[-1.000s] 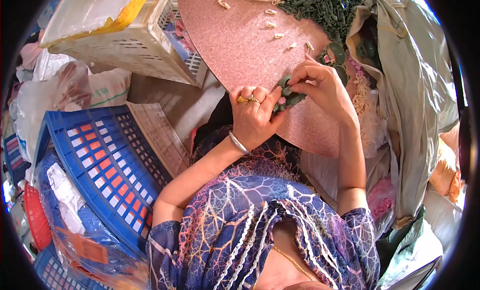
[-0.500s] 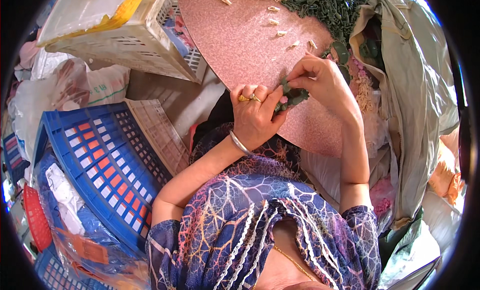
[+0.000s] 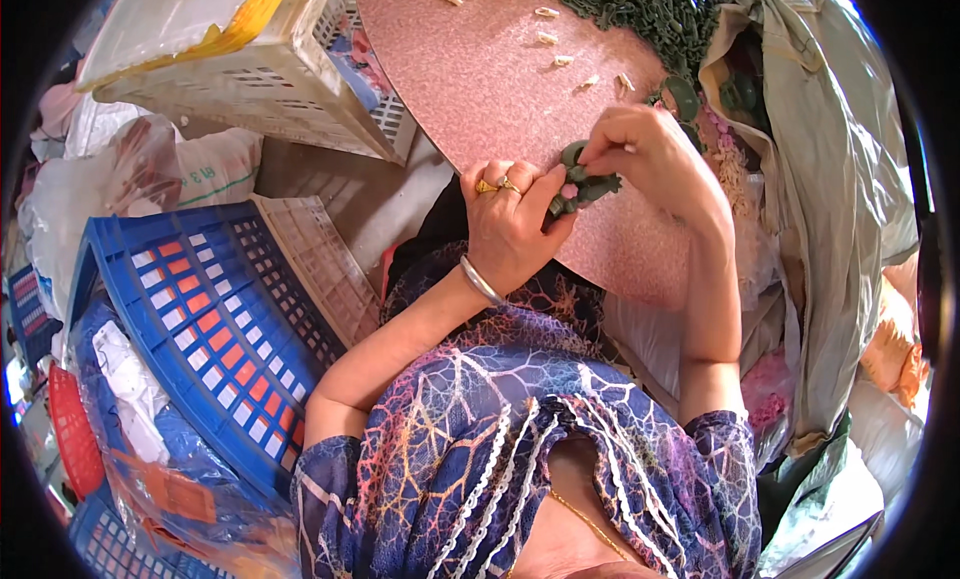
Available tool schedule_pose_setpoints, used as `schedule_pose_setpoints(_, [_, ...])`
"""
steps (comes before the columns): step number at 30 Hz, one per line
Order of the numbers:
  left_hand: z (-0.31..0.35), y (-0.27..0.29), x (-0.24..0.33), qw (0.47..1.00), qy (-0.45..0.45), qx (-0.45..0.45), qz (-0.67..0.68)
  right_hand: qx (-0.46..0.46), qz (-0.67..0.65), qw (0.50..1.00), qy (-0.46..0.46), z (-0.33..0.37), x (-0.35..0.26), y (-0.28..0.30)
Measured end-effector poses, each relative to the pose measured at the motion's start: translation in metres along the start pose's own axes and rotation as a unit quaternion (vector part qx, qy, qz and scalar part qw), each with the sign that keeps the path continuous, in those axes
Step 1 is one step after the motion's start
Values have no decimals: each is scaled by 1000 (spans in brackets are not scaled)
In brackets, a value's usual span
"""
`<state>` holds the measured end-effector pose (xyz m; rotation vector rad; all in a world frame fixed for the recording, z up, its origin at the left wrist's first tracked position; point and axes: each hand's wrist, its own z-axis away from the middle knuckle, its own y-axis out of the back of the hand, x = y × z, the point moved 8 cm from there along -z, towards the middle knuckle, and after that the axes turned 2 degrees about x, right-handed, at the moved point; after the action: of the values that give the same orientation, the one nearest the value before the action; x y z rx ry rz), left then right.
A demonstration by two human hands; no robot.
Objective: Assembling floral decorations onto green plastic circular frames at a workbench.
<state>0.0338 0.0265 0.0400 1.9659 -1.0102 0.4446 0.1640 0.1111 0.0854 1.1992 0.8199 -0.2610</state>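
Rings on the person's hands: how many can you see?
2, both on the left hand: a broad gold ring and a slimmer ring just right of it. The right hand's fingers are partly hidden, so others may be out of sight.

A red basket [image 3: 73, 434] lies left of a blue slotted basket [image 3: 120, 274], a whitish crate [image 3: 335, 89] farther forward.

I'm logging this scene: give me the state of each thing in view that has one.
Green piece: held, partly hidden by fingers
Left grip: closed on the green piece
Right grip: fingers bent, tips at the green piece; firm pinch unclear
Cream pieces: scattered on the pink board
Dark green pieces: heaped toward the board's far side
Grey sack: mouth open
Blue basket: tilted
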Motion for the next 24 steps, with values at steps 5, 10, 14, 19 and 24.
schedule_pose_setpoints(5, [1,-1,2,1000,9,-9,10,-94,86,990,64,-18,-11,-12])
schedule_pose_setpoints(10, [5,-2,1,1000,16,-16,1,-27,252,949,186,-1,-34,-11])
schedule_pose_setpoints(14, [5,-3,-1,1000,5,-11,-3,85,118,981,127,-6,-10,0])
schedule_pose_setpoints(19, [1,-2,7,1000,-16,-2,-2,234,329,909,108,-2,-16,-30])
schedule_pose_setpoints(24, [-2,-6,5,999,-33,-18,-30,287,435,851,69,-10,-28,-36])
